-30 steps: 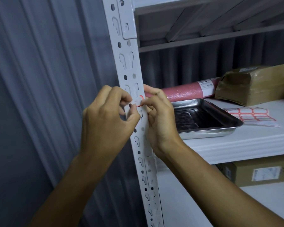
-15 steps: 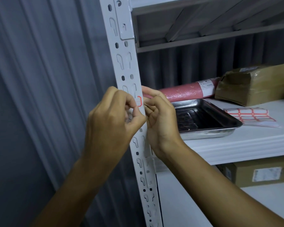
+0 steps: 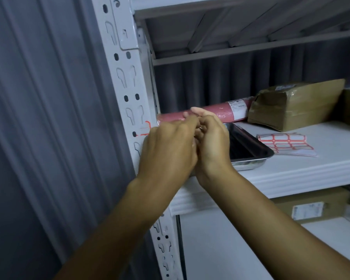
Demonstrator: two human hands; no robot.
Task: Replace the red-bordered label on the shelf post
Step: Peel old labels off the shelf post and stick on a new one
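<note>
White shelf (image 3: 311,168), grey curtain (image 3: 38,118) at 9 o'clock. Label (image 3: 144,129) on post (image 3: 129,81). Left hand (image 3: 168,152), right hand (image 3: 210,142) fingers bunched together; what they pinch, cannot tell. Tray (image 3: 257,156), label sheet (image 3: 283,141) at 3 o'clock.

A storeroom or stockroom is shown. White boltless metal shelving is seen, its slotted shelf post (image 3: 129,93) punched with keyhole slots. Taped cardboard parcels (image 3: 295,104) and a wrapped pink roll (image 3: 216,116) bearing a shipping label are stacked on a white shelf (image 3: 311,170), beside a steel tray (image 3: 251,156) and a sheet of red-bordered labels (image 3: 285,143). A grey curtain (image 3: 38,118) is hung behind.
</note>
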